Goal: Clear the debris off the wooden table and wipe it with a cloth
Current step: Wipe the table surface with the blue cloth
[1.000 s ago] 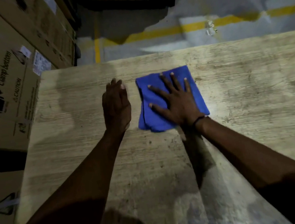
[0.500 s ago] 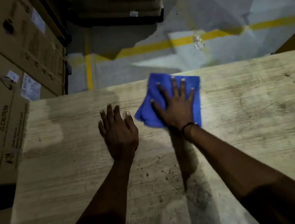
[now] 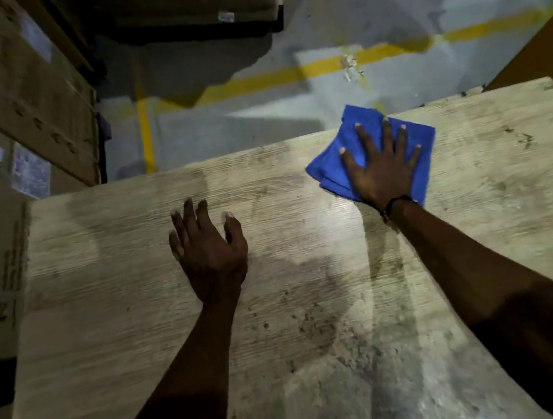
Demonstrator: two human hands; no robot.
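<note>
Wiping stroke: right hand (image 3: pixel 384 169), fingers (image 3: pixel 365 137) spread flat, presses cloth (image 3: pixel 333 172) at desk (image 3: pixel 314 308) far edge; left hand (image 3: pixel 209 251), fingers relaxed, braces. Keep pressure even w/ overlapping passes toward grime.

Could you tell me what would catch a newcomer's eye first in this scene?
The bright blue cloth at the wooden table's far edge, pressed flat under the right hand. Next, the left hand resting near the table's middle, and the yellow floor line beyond.
</note>
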